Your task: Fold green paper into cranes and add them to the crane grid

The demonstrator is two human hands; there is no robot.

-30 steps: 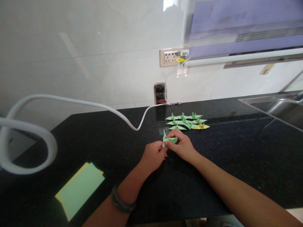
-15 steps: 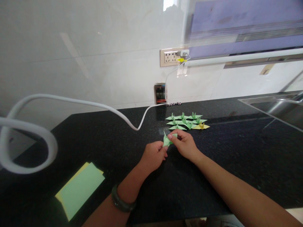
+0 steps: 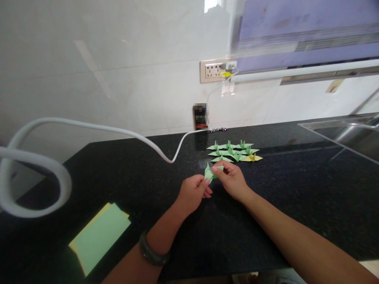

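Note:
Both my hands hold a small green folded paper crane (image 3: 211,172) just above the black countertop (image 3: 296,189). My left hand (image 3: 193,192) pinches its lower left tip with closed fingers. My right hand (image 3: 231,178) pinches its right wing between thumb and fingers. A dark band sits on my left wrist (image 3: 152,252). Just behind the hands, several finished green cranes (image 3: 229,151) and one yellow crane (image 3: 252,157) lie in rows.
A stack of green and yellow paper sheets (image 3: 99,236) lies at the front left. A thick white cable (image 3: 89,127) loops over the counter towards a blurred device (image 3: 200,116) by the wall, under a socket strip (image 3: 217,71). A metal sink (image 3: 349,132) is at the far right.
My right hand has shifted its pinch on the crane, drawing the wing out to the right. My left hand keeps its hold, with its fingers slightly loosened.

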